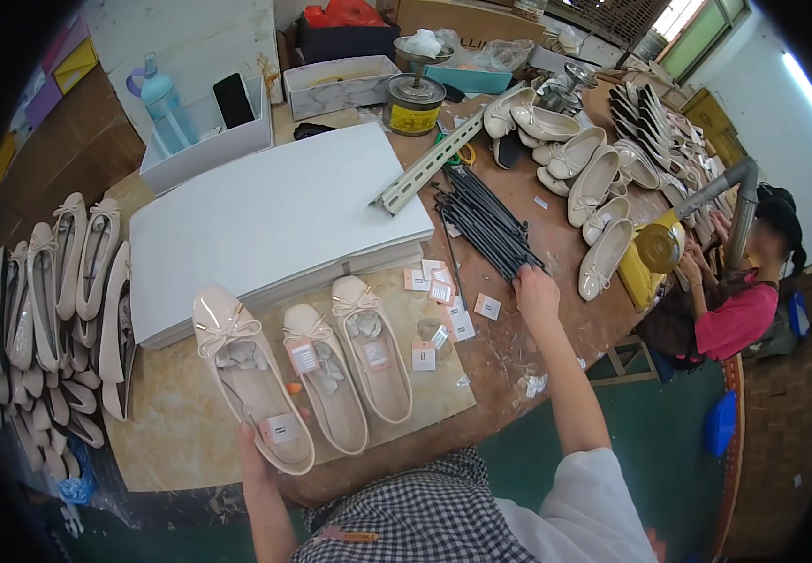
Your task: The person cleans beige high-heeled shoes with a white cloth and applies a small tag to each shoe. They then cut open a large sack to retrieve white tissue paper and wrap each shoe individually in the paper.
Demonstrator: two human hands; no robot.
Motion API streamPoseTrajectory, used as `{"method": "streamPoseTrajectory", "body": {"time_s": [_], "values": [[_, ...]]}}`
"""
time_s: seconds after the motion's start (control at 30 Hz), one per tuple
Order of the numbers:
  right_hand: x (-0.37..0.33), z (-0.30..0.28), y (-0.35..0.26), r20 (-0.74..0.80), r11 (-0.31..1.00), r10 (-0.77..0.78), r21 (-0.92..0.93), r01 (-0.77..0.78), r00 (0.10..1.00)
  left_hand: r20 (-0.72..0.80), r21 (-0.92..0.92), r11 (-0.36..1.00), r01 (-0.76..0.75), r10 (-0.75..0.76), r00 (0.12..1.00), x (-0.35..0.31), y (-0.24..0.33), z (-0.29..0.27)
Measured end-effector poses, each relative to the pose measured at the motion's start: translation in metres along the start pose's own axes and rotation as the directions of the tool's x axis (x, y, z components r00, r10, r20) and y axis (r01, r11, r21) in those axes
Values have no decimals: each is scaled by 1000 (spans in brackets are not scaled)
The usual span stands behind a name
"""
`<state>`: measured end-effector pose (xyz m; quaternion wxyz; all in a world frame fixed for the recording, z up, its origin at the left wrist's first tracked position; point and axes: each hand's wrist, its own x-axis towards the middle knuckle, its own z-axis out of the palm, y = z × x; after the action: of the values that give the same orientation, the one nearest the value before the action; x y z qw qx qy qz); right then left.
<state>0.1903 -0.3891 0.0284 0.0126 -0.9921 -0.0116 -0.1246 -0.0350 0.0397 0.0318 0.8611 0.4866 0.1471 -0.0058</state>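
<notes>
My left hand [254, 457] grips the heel side of a beige ballet flat [256, 394], which has a bow, paper stuffed in the toe and a small tag inside. Beside it on the table lie two more beige flats, a middle one [329, 385] and a right one [375, 352], each with paper and a tag in it. To the right, my right hand [535, 286] reaches to the near end of a pile of thin black sticks [485, 220]. Its fingers are bent together at the stick ends; what they pinch is partly hidden.
A stack of white sheets [265, 206] fills the table's middle. Paper tags [439, 286] lie near the sticks. A slotted metal bar [429, 159] and a tin [414, 103] stand behind. Finished-looking flats crowd the left [45, 281] and right [603, 188]. A co-worker [734, 300] sits at right.
</notes>
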Motion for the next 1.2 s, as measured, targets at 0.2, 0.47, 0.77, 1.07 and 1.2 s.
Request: {"method": "streamPoseTrajectory", "body": {"time_s": [0.2, 0.47, 0.77, 1.07, 1.2], "values": [[5, -2, -5, 105, 994, -100, -24, 103, 989, 21, -46, 998, -35, 36, 999, 15, 13, 32], [-3, -35, -20, -81, 997, -29, 69, 34, 996, -116, -283, 957, 69, -106, 988, 26, 5, 27], [-94, -164, -212, 440, 296, -561, 898, -326, 701, -226, 25, 978, -206, 206, 952, 39, 12, 48], [-85, -145, -257, 355, 274, -572, 932, -235, 739, -101, 300, 879, -372, 417, 903, 21, 15, 47], [-100, -137, -278, -67, 303, -426, 929, 212, 902, -139, 293, 858, -421, 474, 870, 16, 0, 63]]}}
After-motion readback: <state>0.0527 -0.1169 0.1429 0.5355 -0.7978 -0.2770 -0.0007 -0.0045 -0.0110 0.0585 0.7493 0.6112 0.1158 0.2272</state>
